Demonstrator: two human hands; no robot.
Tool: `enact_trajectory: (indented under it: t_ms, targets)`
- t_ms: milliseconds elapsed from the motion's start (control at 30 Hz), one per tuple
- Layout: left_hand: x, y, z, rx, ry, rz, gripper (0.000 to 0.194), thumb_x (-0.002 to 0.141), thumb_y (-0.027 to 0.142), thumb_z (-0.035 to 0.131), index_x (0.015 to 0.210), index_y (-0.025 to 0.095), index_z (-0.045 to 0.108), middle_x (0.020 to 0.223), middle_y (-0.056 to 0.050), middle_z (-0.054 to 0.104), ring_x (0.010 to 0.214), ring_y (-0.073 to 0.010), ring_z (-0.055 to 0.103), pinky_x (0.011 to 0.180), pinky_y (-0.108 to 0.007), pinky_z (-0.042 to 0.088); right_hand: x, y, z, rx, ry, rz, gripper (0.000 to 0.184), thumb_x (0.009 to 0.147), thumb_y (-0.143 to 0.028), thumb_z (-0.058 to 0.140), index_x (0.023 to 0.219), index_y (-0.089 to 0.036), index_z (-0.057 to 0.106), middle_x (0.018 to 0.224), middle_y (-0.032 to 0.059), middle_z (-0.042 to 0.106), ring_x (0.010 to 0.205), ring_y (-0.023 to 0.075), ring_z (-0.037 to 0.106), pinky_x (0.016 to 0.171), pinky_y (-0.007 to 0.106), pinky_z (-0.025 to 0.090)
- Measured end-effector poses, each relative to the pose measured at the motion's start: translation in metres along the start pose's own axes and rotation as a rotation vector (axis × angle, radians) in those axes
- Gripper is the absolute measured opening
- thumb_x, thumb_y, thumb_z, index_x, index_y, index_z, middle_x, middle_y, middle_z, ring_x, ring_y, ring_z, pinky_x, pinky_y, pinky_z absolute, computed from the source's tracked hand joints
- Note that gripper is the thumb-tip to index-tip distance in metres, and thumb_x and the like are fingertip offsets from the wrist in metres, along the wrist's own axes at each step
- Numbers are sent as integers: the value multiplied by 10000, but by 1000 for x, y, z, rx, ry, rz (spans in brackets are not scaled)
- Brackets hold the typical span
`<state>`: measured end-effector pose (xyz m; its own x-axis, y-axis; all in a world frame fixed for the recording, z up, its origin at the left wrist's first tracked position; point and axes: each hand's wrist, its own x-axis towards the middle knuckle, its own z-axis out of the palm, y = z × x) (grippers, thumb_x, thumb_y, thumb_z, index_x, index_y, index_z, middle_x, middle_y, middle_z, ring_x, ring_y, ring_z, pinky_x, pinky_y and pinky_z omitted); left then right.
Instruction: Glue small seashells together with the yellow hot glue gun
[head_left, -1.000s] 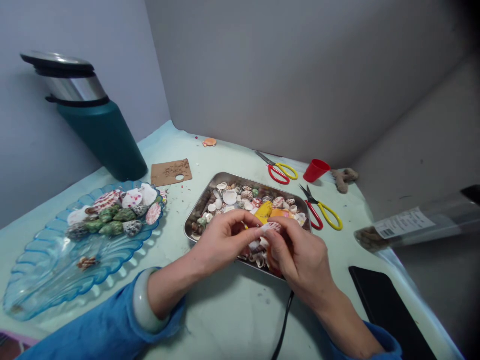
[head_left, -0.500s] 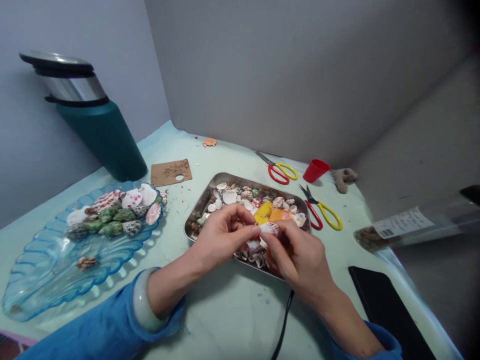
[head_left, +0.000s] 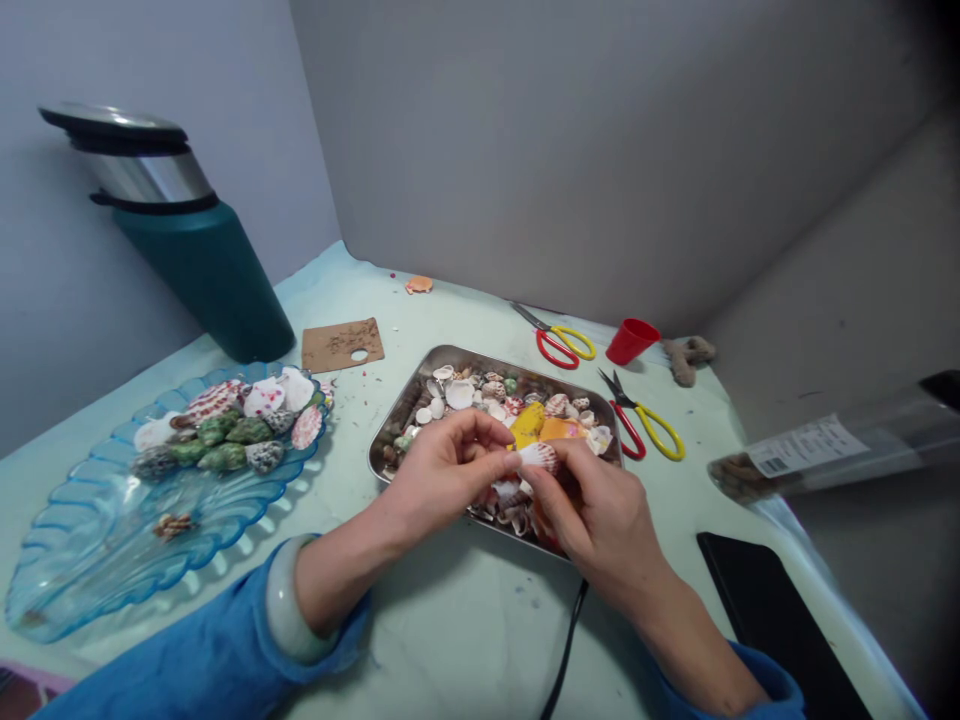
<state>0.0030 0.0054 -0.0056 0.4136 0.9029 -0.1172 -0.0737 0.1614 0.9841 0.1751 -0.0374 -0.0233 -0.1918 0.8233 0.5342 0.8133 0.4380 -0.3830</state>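
Over the metal tray (head_left: 405,395), a small white seashell (head_left: 538,457) with reddish-brown stripes is pinched between the thumb and fingers of my right hand (head_left: 600,505). My left hand (head_left: 450,465) is closed just to the left, its thumb tip at the shell's narrow end. Whether the left fingertips hold anything else is hidden. Beneath both hands the tray is filled with many seashells, among them a yellow piece (head_left: 527,424) and an orange piece (head_left: 562,428).
A blue shell-shaped dish (head_left: 97,540) with several seashells lies left, near a teal bottle (head_left: 210,270) and brown card (head_left: 330,345). Behind the tray are scissors (head_left: 566,345), more scissors (head_left: 649,425) and a red cup (head_left: 632,342). A black phone-like slab (head_left: 776,620) lies right.
The striped shell has turned slightly between the fingers, showing more of its ribbed face. Both hands stay in nearly the same place.
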Motion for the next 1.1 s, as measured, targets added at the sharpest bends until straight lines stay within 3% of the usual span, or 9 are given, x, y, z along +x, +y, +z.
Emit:
enact_trajectory:
  t_ms: [333,700,1100]
  targets:
    - [0,-2,-1,41,-12,-19,237,715,287,720,793,144,548,627,51,569,469,-48,527,467,-171,433,1,-2,-2,38,29,-57,137,928,-240,494,834,-179,573,598,-15,592,533,112,543,536,236,397]
    - [0,0,-1,81,-17,-21,214,735,274,699,773,142,535,601,53,558,471,-47,515,463,-164,404,1,-2,-1,81,7,-26,119,927,-237,497,845,-185,567,664,1,643,601,120,595,566,233,423]
    - [0,-2,-3,123,-33,-30,251,730,352,700,755,151,552,559,48,538,470,-68,511,464,-182,393,2,-2,-1,53,-12,-3,165,937,-268,476,807,-190,541,603,-14,598,543,118,555,537,233,400]
